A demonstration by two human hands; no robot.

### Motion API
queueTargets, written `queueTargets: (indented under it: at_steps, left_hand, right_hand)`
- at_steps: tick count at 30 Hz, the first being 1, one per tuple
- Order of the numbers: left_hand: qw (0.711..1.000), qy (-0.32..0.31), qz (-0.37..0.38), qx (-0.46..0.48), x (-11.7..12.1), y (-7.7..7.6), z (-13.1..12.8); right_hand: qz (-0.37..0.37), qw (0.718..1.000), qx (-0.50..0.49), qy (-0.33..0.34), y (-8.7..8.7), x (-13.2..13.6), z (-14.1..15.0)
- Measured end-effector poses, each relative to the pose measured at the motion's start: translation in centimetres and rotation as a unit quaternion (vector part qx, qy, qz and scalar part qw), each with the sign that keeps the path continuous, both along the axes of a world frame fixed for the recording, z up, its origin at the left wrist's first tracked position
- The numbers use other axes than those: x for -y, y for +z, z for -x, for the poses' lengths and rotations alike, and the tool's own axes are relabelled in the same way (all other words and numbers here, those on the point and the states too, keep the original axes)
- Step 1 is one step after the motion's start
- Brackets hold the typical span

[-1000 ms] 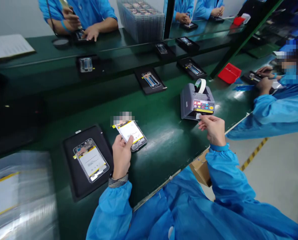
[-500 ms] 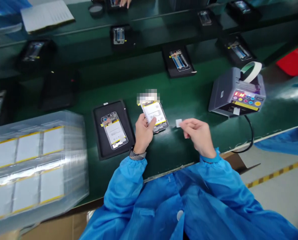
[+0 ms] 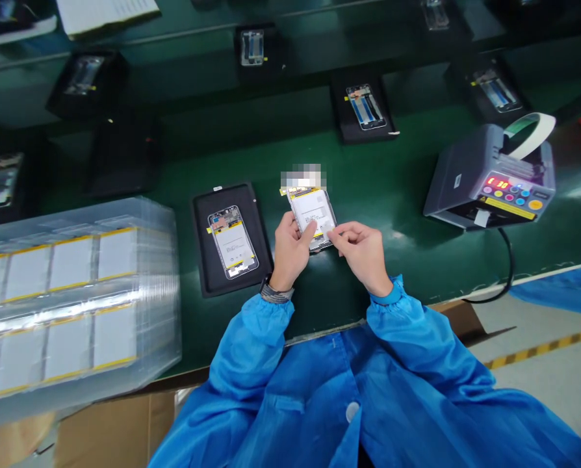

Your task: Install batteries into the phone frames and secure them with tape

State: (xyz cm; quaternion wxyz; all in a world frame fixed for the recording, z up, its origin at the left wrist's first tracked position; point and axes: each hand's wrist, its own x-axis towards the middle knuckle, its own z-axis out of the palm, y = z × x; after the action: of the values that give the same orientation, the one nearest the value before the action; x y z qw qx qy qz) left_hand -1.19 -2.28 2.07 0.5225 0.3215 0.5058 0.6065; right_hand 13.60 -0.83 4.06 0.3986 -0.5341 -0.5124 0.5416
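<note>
My left hand (image 3: 290, 253) is closed round the lower left side of an opened phone (image 3: 325, 244), its thumb lying on the white battery (image 3: 306, 207). My right hand (image 3: 363, 252) pinches a small piece of white tape at the phone's lower right edge; against the pale battery the tape is hard to make out. A pixelated patch covers the phone's top end. Left of my hands, a second opened phone with a battery (image 3: 236, 246) lies in a black tray (image 3: 206, 260).
A tape dispenser (image 3: 461, 179) with a lit panel stands at right, a tape tab at its front. Clear plastic trays of batteries (image 3: 158, 286) are stacked at left. Further back, a black tray (image 3: 346, 130) holds another opened phone (image 3: 366, 107); several more trayed phones lie beyond.
My right hand has moved left with the piece of tape, from beside the phone to its lower right edge. My left hand still holds the phone. The camera view has shifted slightly.
</note>
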Motion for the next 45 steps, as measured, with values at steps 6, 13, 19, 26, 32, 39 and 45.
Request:
queueTargets:
  at_steps: [6,13,19,26,32,39,45]
  left_hand:
    - [1.0,0.006,-0.007,-0.014,0.0,0.2,0.0]
    - [1.0,0.012,-0.001,-0.013,0.0,0.2,-0.1]
    - [1.0,-0.013,-0.02,-0.01,0.1,0.4,0.2]
    - [0.998,-0.04,-0.036,-0.026,0.2,1.0,1.0]
    - [0.999,0.001,-0.036,-0.005,0.0,1.2,1.9]
    - [0.996,0.07,-0.05,-0.029,0.7,3.8,4.1]
    - [0.993,0.065,-0.053,-0.084,2.6,8.2,6.3]
  right_hand:
    - [-0.025,1.0,0.013,-0.011,-0.4,0.2,0.5]
    - [-0.071,0.996,0.053,-0.011,-1.2,0.3,0.3]
    - [0.004,0.998,0.0,0.067,-0.5,-1.6,-0.8]
    - [0.12,0.965,-0.071,0.22,0.3,-3.8,-0.7]
    - [0.06,0.975,-0.069,0.204,0.9,-4.3,1.5]
    - [0.046,0.938,-0.03,0.342,3.4,-5.4,3.7]
    - [0.026,0.927,-0.101,0.36,4.7,-5.1,7.0]
